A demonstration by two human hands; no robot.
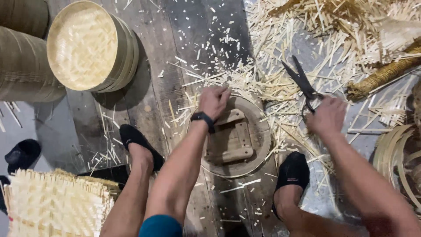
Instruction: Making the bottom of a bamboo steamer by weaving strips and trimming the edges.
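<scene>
Between your feet, a round wooden form (239, 136) lies flat on the plank floor (166, 83).
Its pale disc carries crossed wooden battens. Your left hand (213, 101) curls over its far rim, fingers folded down. Your right hand (326, 116) is closed through the handles of dark scissors (301, 80), blades parted, over bamboo offcuts (280, 66).

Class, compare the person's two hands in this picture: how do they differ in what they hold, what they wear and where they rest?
The left hand grips the far rim of the round wooden form; the right hand holds black scissors with blades open. The left wrist wears a black band; the right wrist is bare. The left hand is over the form; the right is over bamboo offcuts. Both are bare.
</scene>
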